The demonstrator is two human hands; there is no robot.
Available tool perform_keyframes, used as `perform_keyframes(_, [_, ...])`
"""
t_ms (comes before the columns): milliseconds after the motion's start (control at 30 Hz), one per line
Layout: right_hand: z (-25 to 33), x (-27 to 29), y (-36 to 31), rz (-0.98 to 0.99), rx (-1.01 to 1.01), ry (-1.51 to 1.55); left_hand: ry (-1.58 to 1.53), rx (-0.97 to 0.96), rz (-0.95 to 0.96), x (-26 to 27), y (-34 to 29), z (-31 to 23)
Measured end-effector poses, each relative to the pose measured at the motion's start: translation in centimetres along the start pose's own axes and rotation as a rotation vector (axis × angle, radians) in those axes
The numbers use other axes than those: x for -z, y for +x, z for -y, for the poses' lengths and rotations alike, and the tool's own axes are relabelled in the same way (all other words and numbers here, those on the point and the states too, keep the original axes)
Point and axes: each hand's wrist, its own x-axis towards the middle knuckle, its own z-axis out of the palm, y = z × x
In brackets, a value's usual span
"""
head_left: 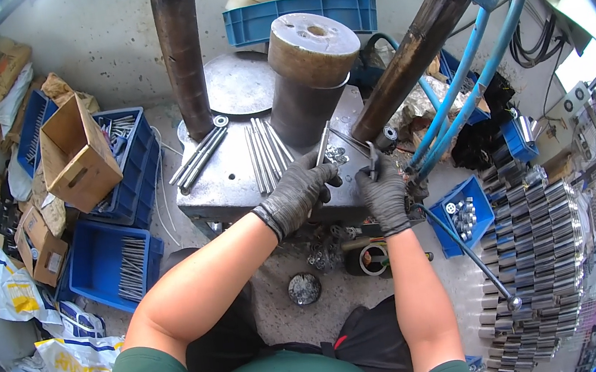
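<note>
In dark grey gloves, both my hands work over a worn metal press table (234,187). My left hand (291,199) is closed around a slim metal rod (323,143), which stands tilted, upper end pointing away from me. To its right, my right hand (385,193) has its fingers pinched together near a thin dark piece; what they hold is not clear. A small heap of shiny metal rings (337,155) lies between the hands. Several loose rods (263,153) lie side by side left of the press's thick cylinder (309,102). Another bundle of rods (200,156) rests farther left, beside a washer (220,122).
Two dark steel columns (181,58) rise from the table. A lever with a ball end (514,303) slants down at the right, near a blue bin of metal parts (461,215) and stacked metal tubes (533,253). Blue bins (90,266) and a wooden box (80,158) stand left.
</note>
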Motion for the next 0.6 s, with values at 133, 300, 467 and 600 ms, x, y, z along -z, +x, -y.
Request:
perform_keyframes(133, [-1.7, 2.5, 0.0, 0.017, -0.302, 0.354, -0.252, 0.06, 0.023, 0.4, -0.3, 0.2])
perform_keyframes(300, [0.1, 6.6, -2.4, 0.177, -1.018, 1.359, -0.353, 0.081, 0.031, 0.6, -1.5, 0.3])
perform_keyframes(467, [4.9, 8.8, -5.6, 0.279, -1.129, 1.514, -0.38, 0.115, 0.128, 1.1, -1.8, 0.7])
perform_keyframes(600, [6.5, 9.0, -6.6, 0.505, -0.855, 1.15, -0.35, 0.121, 0.036, 0.5, -2.1, 0.9])
